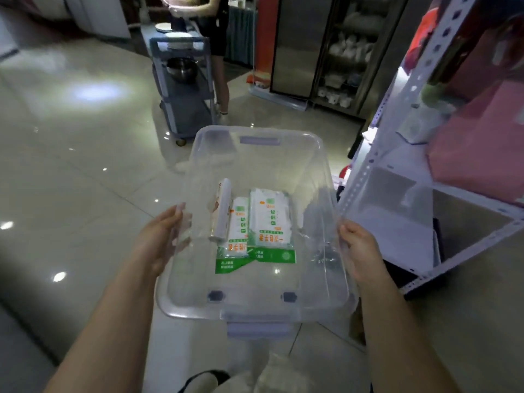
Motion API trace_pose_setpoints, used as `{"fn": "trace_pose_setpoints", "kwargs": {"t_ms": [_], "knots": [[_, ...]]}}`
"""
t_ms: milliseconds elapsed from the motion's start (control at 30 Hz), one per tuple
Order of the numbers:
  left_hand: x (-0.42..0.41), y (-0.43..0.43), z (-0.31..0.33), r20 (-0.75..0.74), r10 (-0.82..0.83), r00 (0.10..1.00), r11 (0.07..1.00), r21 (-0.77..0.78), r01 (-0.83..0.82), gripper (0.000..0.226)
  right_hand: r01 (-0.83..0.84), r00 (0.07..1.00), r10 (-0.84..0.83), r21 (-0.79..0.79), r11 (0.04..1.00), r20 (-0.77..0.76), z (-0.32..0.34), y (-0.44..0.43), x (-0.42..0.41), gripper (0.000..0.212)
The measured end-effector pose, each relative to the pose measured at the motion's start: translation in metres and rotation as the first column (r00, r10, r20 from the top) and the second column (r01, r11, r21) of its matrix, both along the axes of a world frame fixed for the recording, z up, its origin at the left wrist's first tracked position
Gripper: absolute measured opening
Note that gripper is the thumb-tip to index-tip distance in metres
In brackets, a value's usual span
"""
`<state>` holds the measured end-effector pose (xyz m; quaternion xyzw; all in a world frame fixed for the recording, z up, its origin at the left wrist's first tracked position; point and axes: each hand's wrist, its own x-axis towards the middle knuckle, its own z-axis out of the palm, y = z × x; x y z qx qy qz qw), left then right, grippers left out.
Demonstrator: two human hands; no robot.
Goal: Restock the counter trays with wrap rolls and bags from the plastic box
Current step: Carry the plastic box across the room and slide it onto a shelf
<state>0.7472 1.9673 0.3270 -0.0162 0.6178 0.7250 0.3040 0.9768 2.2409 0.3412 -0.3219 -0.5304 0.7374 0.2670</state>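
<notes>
- The clear plastic box (326,177) is carried in the air over a glossy tiled floor (71,165), lid off and open side up.
- The left hand (161,239) grips the box's left rim, its fingertips showing blurred through the clear wall.
- The right hand (360,248) grips the box's right rim, with the fingers curled over the edge.
- A white wrap roll (222,211) lies on the box floor towards the left wall, lengthwise from near end to far end.
- Just right of the roll, also inside the box, lie two flat green-and-white bag packs. The left pack (236,231) is partly under the roll and overlapped by the right pack (270,222).
- The far half of the box holds nothing but its own clear floor.
- Beyond the box's far end stands a grey trolley (184,89) carrying a metal bowl (181,69) and stacked plates (181,41).
- Another person (218,38) stands beside that trolley.
- To the right of the box rises a white perforated shelf rack (397,137), and a glass-door cabinet (320,52) stands beyond it.
</notes>
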Motion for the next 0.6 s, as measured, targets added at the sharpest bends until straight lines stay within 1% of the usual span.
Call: {"fn": "trace_pose_setpoints", "kwargs": {"t_ms": [133,233,300,433,600], "knots": [[-0.060,0.031,0.000,-0.035,0.067,0.997,0.998,0.001,-0.067,0.030,-0.095,0.995,0.095,0.025,0.995,-0.015,-0.015,0.054,-0.082,0.024],[-0.116,0.061,-0.006,-0.033,0.081,0.996,0.997,0.012,-0.081,0.038,-0.109,0.994,0.106,0.089,0.990,0.038,-0.031,0.090,-0.144,0.023],[-0.162,0.085,-0.013,-0.021,0.079,0.997,0.997,0.012,-0.078,0.044,-0.082,0.995,0.076,0.106,0.991,0.064,-0.039,0.115,-0.189,0.026],[-0.271,0.140,-0.024,-0.001,0.045,0.999,0.999,0.025,-0.045,0.047,-0.019,0.997,0.016,0.043,0.999,0.072,-0.047,0.170,-0.290,0.023],[-0.407,0.219,-0.003,-0.009,-0.019,1.000,0.999,0.030,0.019,0.043,0.095,0.994,-0.095,0.004,0.996,0.060,-0.026,0.235,-0.407,0.026]]}}
